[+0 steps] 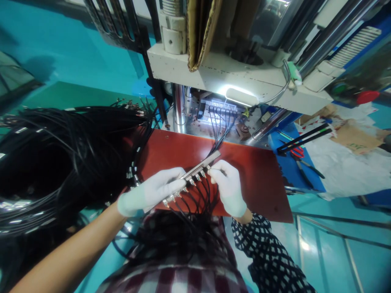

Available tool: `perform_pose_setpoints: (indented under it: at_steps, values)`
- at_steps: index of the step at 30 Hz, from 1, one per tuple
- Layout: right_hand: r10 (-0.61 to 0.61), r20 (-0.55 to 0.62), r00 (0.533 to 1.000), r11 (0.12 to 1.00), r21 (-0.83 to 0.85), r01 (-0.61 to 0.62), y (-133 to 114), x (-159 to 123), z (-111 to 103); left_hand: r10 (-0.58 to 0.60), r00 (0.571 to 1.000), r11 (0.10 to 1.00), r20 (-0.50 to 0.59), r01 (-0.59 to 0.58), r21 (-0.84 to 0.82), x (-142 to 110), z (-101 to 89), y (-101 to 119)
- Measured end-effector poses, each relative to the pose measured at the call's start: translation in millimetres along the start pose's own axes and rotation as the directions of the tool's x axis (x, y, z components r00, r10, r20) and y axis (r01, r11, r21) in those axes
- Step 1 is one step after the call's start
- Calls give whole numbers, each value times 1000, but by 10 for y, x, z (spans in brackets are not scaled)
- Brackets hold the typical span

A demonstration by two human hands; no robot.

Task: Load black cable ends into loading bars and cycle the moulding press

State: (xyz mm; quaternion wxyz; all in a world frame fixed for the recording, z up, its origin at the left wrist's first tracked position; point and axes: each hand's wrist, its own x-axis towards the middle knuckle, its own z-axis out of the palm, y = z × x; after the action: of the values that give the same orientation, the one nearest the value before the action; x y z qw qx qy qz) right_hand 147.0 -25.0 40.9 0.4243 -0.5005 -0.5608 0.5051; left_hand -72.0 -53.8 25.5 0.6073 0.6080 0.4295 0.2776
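Note:
Both my hands wear white gloves and hold a narrow metal bar [205,162] over a red-brown board [253,171]. My left hand [152,191] grips the bar's lower end, fingers wrapped around it. My right hand [227,185] pinches near the upper end, at a cable plug. Several black cables with metal plugs [186,188] hang in a row from the bar and drop to my lap. Beyond the board, a lit machine fixture [218,110] holds another row of black cables.
A large bundle of black cables [70,154] lies at the left. The white machine body [232,69] overhangs the fixture. Red-handled scissors [297,154] and black rods [305,138] rest on a blue surface at the right. The floor is teal.

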Motion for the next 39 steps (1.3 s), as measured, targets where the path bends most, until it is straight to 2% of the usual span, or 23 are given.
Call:
perform_pose_setpoints:
  at_steps: [6, 9, 16, 22, 28, 39]
  values:
    - [9, 15, 1000, 1000, 15, -10, -34, 29, 6, -51, 998, 967, 23, 56, -250, 3, 44, -116]
    - [10, 12, 1000, 999, 32, -11, -34, 44, 0, -72, 997, 947, 0, 68, -313, 5, 72, -170]
    - [17, 39, 999, 1000, 19, -18, -37, 64, 3, -78, 997, 954, -8, 72, -292, 1, 73, -178]
    - [14, 15, 1000, 1000, -16, -14, -14, 58, 0, -23, 999, 998, -29, 21, -67, -5, 57, -75]
    - [1, 43, 999, 1000, -20, -1, 10, 71, -20, -69, 998, 956, -10, 64, -286, -19, 94, -152]
    - [-1, 58, 998, 1000, 14, 0, 1, 110, 3, -88, 996, 951, -24, 77, -300, -19, 94, -150]
